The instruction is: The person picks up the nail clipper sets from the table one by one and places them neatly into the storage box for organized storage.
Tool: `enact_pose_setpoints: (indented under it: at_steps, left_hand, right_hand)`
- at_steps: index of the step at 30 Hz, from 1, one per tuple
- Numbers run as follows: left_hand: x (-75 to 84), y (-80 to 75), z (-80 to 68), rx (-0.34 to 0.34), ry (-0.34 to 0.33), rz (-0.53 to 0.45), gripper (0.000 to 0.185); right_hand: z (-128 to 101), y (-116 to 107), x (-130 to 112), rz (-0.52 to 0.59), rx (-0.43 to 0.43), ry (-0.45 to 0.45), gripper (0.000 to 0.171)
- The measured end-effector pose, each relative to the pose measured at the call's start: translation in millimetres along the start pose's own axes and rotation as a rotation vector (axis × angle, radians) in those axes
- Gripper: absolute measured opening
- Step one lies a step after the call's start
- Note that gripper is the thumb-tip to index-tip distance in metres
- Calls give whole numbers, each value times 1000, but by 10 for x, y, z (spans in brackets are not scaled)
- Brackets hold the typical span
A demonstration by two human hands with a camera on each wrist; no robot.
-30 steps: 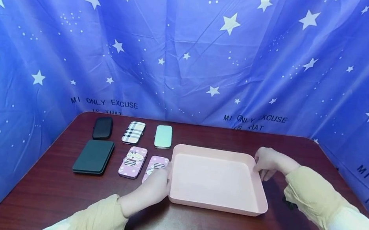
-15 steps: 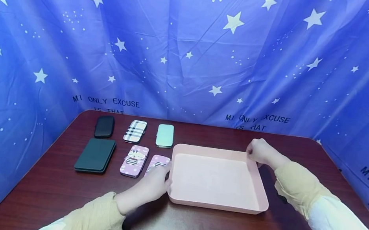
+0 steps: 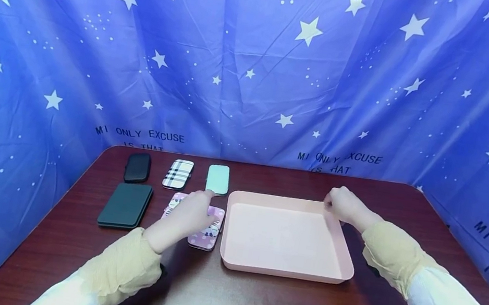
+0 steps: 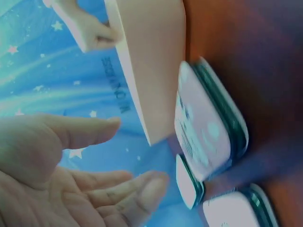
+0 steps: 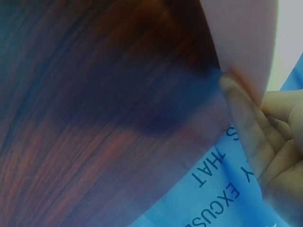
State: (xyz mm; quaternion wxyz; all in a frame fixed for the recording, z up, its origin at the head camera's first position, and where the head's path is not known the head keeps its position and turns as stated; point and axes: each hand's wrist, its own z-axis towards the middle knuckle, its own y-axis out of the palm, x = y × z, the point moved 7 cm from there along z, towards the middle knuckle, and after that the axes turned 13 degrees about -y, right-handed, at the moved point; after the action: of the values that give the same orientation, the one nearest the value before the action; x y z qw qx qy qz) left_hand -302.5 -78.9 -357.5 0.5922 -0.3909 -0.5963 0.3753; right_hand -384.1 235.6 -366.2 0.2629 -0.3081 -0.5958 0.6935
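Observation:
A pink tray (image 3: pixel 288 238) lies on the table. My right hand (image 3: pixel 345 207) pinches the rim at its far right corner; in the right wrist view, fingers (image 5: pixel 246 123) lie along the outside of the wall. My left hand (image 3: pixel 182 217) hovers above two pink patterned cases, apart from the tray. The left wrist view shows this hand (image 4: pixel 90 179) with fingers loosely extended and nothing between them. The nearer pink case (image 3: pixel 204 240) sits beside the tray's left wall. The other pink case (image 3: pixel 177 199) is mostly hidden under my left hand.
Behind them stand a mint case (image 3: pixel 218 179), a plaid case (image 3: pixel 178 174) and a black case (image 3: pixel 137 167). A larger dark green case (image 3: pixel 125 205) lies at the left. A starry blue curtain (image 3: pixel 253 96) hangs along the table's back edge.
My left hand has let go of the tray's left wall and moved left over the pink cases. My right hand has slid along the rim to the far right corner.

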Motion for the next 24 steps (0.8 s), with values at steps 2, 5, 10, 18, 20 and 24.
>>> enact_pose_setpoints:
  at_steps: [2,5,10,18,20,24]
  left_hand:
    - [-22,-8,57,3,-28,73,45]
    - [-53,27,138,-25,-74,166,42]
    - [-110,177,265,-148,-152,259,44]
    - [-120,315,376,-196,-184,271,57]
    - [-111,311,389,-185,-180,272,58]
    - [-106,296,408,-166,-179,297,60]
  right_hand:
    - [-1,3,-4,-20,19,-20,36]
    - [1,10,0,-34,20,-30,35]
    - [2,24,0,-44,10,-44,31]
    - [-9,15,-14,-58,16,-65,31]
    - [-7,8,-14,-51,18,-60,33]
    - [-5,7,4,-47,17,-45,33]
